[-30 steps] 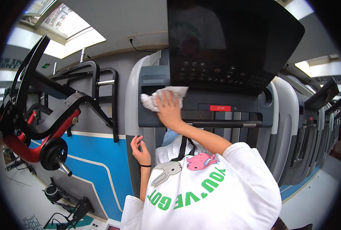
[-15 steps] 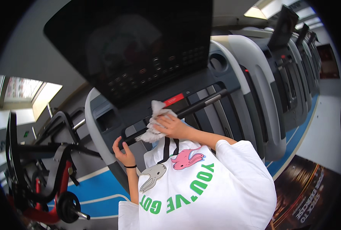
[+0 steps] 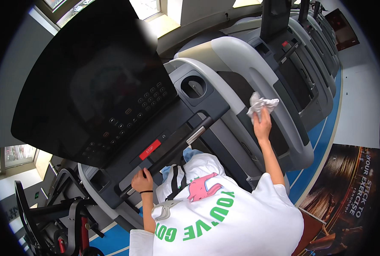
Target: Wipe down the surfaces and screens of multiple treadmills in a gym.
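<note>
A crumpled white cloth (image 3: 260, 103) is gripped in my right hand (image 3: 262, 124), which is raised on the right beside the pale side arm of the neighbouring treadmill (image 3: 267, 70). The cloth's edge is slightly blurred. My left hand (image 3: 142, 181) is closed round the dark front handlebar (image 3: 173, 152) of the treadmill before me, its fingers partly hidden. Just beyond that bar lies a red stop button (image 3: 150, 149). Further up tilts the large black console screen (image 3: 83, 81), with rows of small keys along its lower edge.
A round cup holder (image 3: 193, 87) sits at the console's right end. More treadmills (image 3: 303, 55) line up toward the far right. Black and red weight equipment (image 3: 72, 222) stands at lower left. A dark poster (image 3: 348, 192) is at lower right, past the blue floor strip (image 3: 322, 141).
My right hand has lifted the cloth off the handlebar and swung it out to the right. My left hand has closed on the bar. The whole view has turned and shifted.
</note>
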Tool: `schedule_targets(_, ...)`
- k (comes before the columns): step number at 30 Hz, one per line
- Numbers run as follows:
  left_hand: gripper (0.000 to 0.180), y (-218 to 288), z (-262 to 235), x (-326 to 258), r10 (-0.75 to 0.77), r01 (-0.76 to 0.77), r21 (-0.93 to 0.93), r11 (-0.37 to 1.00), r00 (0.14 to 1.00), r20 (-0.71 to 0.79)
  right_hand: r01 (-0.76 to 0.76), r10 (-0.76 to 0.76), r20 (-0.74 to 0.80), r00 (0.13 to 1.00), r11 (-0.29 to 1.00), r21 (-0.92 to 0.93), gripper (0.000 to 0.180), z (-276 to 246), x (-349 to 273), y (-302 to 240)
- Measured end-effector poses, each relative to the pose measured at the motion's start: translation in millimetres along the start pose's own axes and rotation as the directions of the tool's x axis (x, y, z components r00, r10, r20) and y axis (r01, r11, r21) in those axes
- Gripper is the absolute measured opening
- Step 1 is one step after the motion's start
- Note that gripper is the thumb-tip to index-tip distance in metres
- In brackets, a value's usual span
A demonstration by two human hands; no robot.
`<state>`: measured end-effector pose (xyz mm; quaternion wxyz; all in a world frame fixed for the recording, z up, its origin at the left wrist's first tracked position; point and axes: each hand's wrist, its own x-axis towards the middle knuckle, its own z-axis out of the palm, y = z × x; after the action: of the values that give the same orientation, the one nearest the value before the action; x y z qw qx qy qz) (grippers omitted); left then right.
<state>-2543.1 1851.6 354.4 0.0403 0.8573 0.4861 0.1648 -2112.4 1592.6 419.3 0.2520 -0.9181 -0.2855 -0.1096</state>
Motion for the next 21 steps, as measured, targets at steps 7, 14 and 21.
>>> schedule_targets(7, 0.026, -2, 0, 0, -0.033, 0.028, 0.078, 0.997, 0.998, 0.054, 0.245, -0.304, 0.313, 0.900, 0.946, 0.213, 0.055, 101, 99, -29)
schedule_targets(14, 0.023, 1, -2, 0, -0.083, 0.070, 0.101, 0.992, 0.988, 0.127, 0.407, -0.310, 0.653, 0.691, 0.913, 0.002, 0.048, 226, 235, -157)
schedule_targets(21, 0.026, 4, 0, -2, -0.141, 0.135, 0.075, 0.988, 0.986, 0.085, 0.384, -0.283, 0.654, 0.701, 0.923, -0.012, 0.046, 250, 240, -159)
